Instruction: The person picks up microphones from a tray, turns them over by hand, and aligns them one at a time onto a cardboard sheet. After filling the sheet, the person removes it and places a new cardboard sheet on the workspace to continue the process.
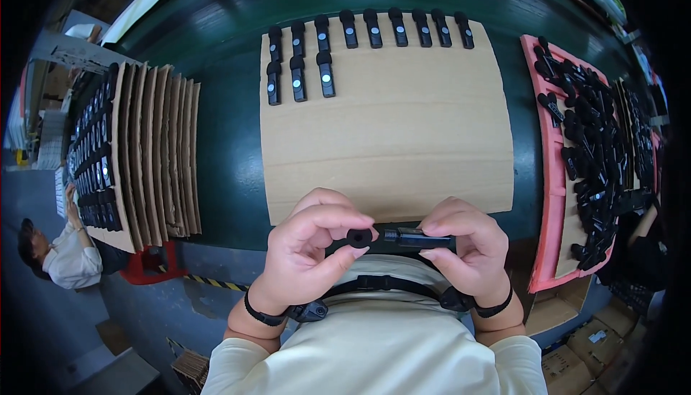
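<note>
Close in front of my body, my left hand (306,245) pinches a round black foam windscreen (359,244) between thumb and index finger, its dark hole showing. Just to the right, the thumb and fingers of my right hand (471,245) are closed on a small, glossy black microphone body (404,236), held level with its bare end toward the foam. The two pieces look slightly apart. Beyond my hands lies a cardboard sheet (389,143). Along its far side stand a full row and a short second row of black microphones (374,31) with foam tops, each bearing a pale round spot.
Stacked cardboard sheets (155,157) with microphones on the outer one stand at the left of the green table (230,164). On the right, a pink tray (547,236) holds a heap of black microphones (594,143). Another person (72,258) works at far left, near a red stool (147,265).
</note>
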